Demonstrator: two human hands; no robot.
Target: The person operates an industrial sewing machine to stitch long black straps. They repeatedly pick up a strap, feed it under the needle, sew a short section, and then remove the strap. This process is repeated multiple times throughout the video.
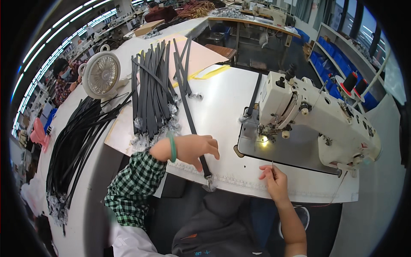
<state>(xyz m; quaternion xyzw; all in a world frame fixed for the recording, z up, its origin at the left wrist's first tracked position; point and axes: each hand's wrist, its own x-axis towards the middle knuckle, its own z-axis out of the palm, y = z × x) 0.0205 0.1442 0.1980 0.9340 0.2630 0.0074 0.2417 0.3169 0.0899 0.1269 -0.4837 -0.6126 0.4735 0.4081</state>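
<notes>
My left hand (190, 150), with a green bangle at the wrist and a checked sleeve, is over a black strap (187, 109). Its fingers are spread and bent downward; whether they touch the strap is hidden. At the strap's near end hangs a metal clasp in clear plastic wrap (209, 184). My right hand (277, 185) is closed in a pinch near the table's front edge, a thin metal tool (273, 166) poking up from its fingertips. Beyond it stands a white sewing machine (317, 115), its lamp lit. Another black strap (256, 92) lies left of the machine head.
Several black straps (152, 94) with wrapped ends lie in a pile on the left. More dark straps (75, 150) hang over the table edge beside a white fan (102, 75). Thread spools (351, 80) stand behind the machine. A person (66, 79) sits at far left.
</notes>
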